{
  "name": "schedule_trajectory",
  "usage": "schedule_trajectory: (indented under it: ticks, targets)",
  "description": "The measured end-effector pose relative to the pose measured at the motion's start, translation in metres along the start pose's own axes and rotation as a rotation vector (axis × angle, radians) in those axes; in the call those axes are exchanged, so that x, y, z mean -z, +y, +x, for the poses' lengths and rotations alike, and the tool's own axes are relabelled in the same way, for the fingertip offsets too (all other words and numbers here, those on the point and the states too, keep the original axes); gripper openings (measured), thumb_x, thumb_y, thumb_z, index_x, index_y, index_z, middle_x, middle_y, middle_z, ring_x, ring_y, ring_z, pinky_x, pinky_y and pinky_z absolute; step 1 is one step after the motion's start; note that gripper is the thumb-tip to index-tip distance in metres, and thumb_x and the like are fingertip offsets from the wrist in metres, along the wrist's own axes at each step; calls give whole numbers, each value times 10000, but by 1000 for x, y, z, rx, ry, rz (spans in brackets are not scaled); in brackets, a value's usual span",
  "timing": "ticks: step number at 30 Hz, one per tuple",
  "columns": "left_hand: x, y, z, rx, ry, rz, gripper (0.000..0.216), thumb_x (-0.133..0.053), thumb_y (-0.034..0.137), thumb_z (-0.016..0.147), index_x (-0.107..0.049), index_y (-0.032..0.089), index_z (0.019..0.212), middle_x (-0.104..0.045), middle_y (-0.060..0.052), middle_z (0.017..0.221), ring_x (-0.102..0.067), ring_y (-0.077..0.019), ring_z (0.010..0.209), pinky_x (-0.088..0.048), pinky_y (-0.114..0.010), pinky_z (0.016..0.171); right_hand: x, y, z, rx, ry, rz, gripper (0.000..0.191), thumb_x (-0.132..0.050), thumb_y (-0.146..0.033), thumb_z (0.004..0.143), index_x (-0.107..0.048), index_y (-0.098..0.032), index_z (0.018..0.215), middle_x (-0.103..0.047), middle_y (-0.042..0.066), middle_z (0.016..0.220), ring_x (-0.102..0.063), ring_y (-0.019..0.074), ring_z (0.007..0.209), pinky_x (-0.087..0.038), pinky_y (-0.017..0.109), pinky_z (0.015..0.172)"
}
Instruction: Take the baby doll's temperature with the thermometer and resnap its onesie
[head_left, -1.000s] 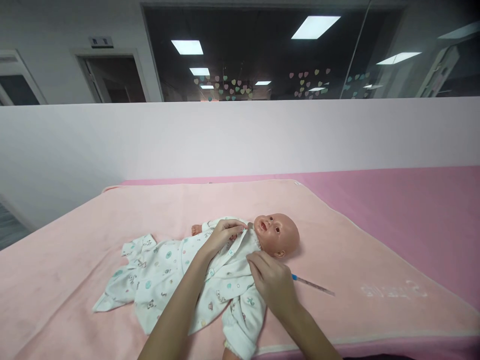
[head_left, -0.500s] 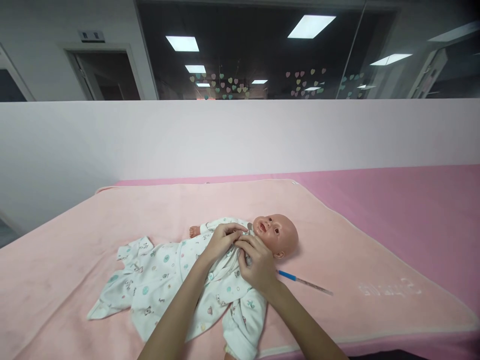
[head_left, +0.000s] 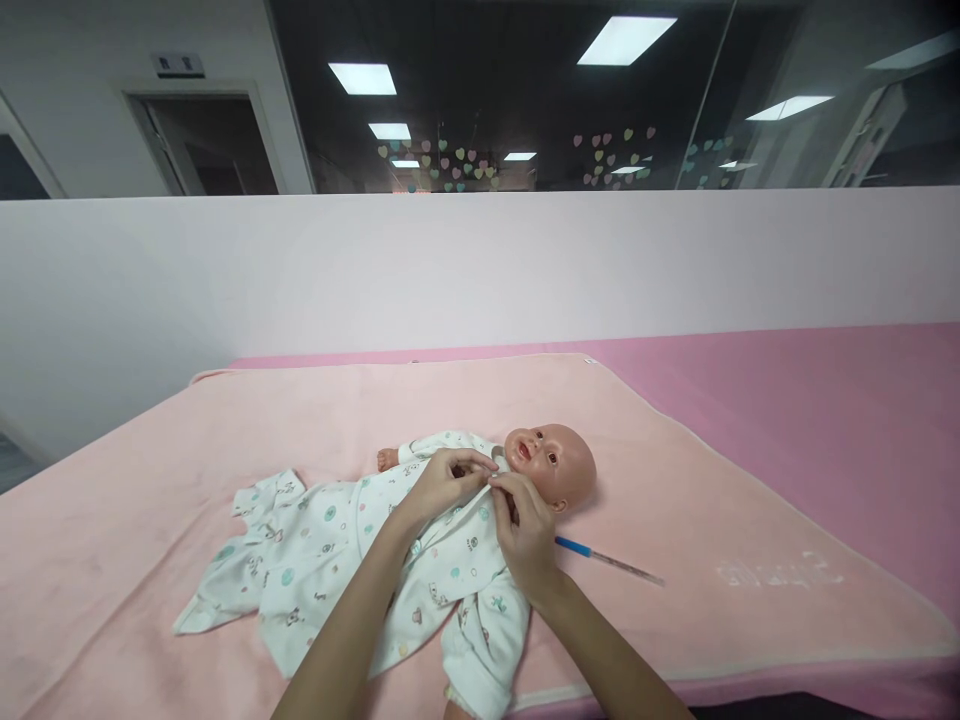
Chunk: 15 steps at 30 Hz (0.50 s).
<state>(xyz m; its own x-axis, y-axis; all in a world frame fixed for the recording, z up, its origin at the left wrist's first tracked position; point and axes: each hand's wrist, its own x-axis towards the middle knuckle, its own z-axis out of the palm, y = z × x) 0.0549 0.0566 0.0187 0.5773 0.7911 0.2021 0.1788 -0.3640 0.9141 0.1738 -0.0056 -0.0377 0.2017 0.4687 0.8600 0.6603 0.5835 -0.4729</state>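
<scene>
A baby doll (head_left: 553, 462) lies on its back on a pale pink blanket (head_left: 675, 480), head to the right. It wears a white printed romper (head_left: 375, 560) whose legs trail loose to the left. My left hand (head_left: 442, 482) pinches the romper's front at the doll's collar. My right hand (head_left: 525, 530) meets it there, fingers closed on the same edge of cloth just under the chin. A thin thermometer with a blue end (head_left: 607, 560) lies on the blanket right of my right wrist.
The blanket covers a darker pink mattress (head_left: 825, 400). A low white partition (head_left: 480, 260) runs behind it, with dark glass and heart stickers above. A doorway (head_left: 210, 140) stands at the back left.
My right hand moved up from the doll's side to the collar and now meets my left hand there. The left hand stayed at the collar.
</scene>
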Motion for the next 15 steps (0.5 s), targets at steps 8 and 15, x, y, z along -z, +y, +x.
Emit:
schedule_trajectory:
  ticks: [8, 15]
  targets:
    - [2, 6, -2, -18, -28, -25, 253, -571, 324, 766, -668, 132, 898, -649, -61, 794, -543, -133, 696, -393, -227, 625, -2, -2, 2, -95, -28, 17, 158, -470, -151, 842, -581, -189, 947, -610, 53, 874, -566, 121, 690, -485, 246, 605]
    - [9, 6, -4, -22, -150, -54, 384, -667, 317, 680, -646, 148, 1025, -632, -41, 785, -495, -106, 641, -367, -216, 592, -1, -1, 0, -123, 18, 12, 135, -463, -182, 846, -566, -175, 932, -612, 53, 824, -531, 111, 611, -464, 244, 561]
